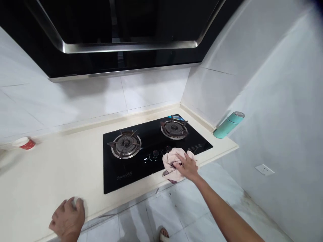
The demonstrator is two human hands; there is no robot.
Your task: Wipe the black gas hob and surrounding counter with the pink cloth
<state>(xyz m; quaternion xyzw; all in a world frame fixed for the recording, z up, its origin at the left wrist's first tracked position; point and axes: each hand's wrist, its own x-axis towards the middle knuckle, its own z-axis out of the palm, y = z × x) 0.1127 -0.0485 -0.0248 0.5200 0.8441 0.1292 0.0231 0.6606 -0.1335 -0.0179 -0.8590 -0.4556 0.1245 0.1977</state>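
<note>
A pale pink cloth (169,159) lies bunched over the front right edge of the black gas stove (138,174). On top of it is my right hand (187,165), its fingers pressed into the folds and gripping it. The cloth covers part of the stove's front edge, close to the control knobs (155,153). My left hand (67,216) rests on the cream countertop (63,168) near its front edge, left of the stove. Its fingers are slightly bent and apart, with nothing held.
A black range hood (121,60) hangs low over the stove. Two burners with pronged pot supports, the left burner (126,144) and right burner (174,128), rise above the glass. A teal bottle (228,126) stands at the right wall; a red-and-white paper cup (26,144) lies far left.
</note>
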